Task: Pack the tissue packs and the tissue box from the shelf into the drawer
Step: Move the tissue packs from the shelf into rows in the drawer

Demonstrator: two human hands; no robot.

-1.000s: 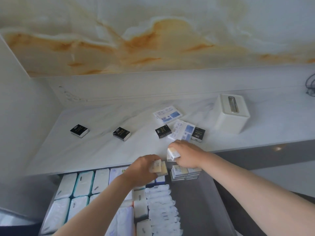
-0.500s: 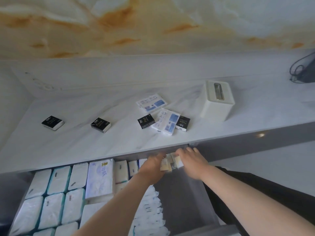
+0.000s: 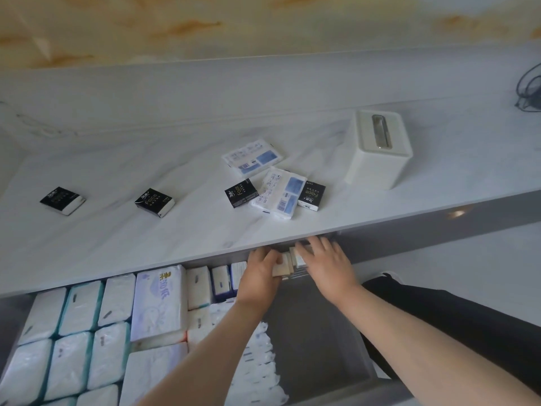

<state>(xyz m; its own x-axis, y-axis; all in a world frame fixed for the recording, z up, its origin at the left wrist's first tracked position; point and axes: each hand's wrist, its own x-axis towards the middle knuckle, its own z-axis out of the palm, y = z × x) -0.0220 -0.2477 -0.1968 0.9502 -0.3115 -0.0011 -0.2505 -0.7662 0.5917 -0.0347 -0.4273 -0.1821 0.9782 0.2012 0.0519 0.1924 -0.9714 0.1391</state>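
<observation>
Fingers (image 3: 315, 244) of my R hand (image 3: 329, 266) lie spread on a tissue pack (image 3: 299, 258); L hand (image 3: 259, 278) grips a second pack (image 3: 282, 270), drawer (image 3: 310, 332) 12 o'clock end, under shelf (image 3: 175, 235).

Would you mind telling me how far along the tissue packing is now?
Done: many white packs lie in the drawer. In hand: the left hand grips a beige pack; the right hand rests on its neighbour. Left: four black packs, two blue-white packs and the tissue box on the shelf.
</observation>
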